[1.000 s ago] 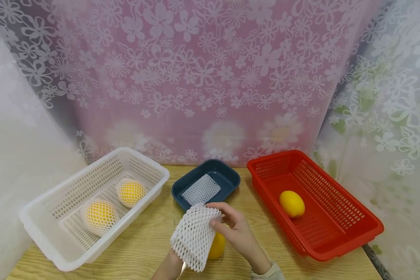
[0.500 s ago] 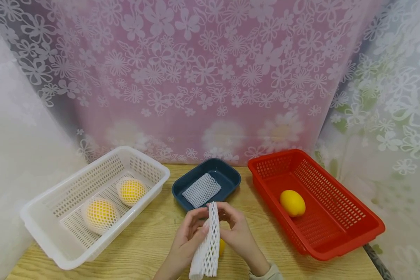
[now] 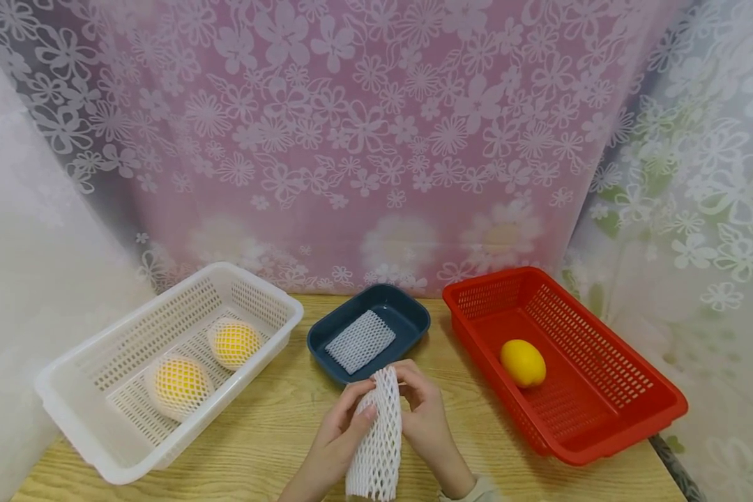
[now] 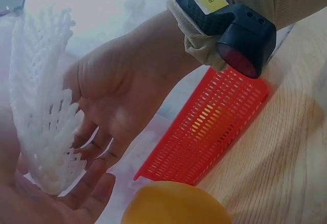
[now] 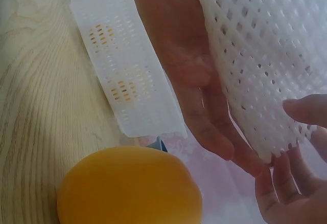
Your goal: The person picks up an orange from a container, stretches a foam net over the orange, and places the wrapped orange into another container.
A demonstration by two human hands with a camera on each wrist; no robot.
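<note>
Both hands hold a white foam mesh fruit sleeve (image 3: 379,439) upright between them, near the table's front. My left hand (image 3: 332,443) grips its left side, thumb across the mesh. My right hand (image 3: 429,425) pinches the upper right edge; in the right wrist view its thumb and fingertips meet the sleeve's end. A bare yellow lemon (image 5: 130,191) stands on the table below the hands, hidden behind the sleeve in the head view. Another flat foam sleeve (image 3: 360,341) lies in a dark blue tray (image 3: 408,341).
On the left, a white basket (image 3: 69,380) holds two yellow fruits (image 3: 182,385) in foam sleeves. To the right, one bare lemon (image 3: 523,363) lies in a red basket (image 3: 602,436). A pink floral curtain (image 3: 364,153) hangs behind the wooden table (image 3: 270,425).
The left hand, at first behind the sleeve, has come out and now grips its left side. The sleeve has turned from slanted to upright and now covers the lemon in the head view.
</note>
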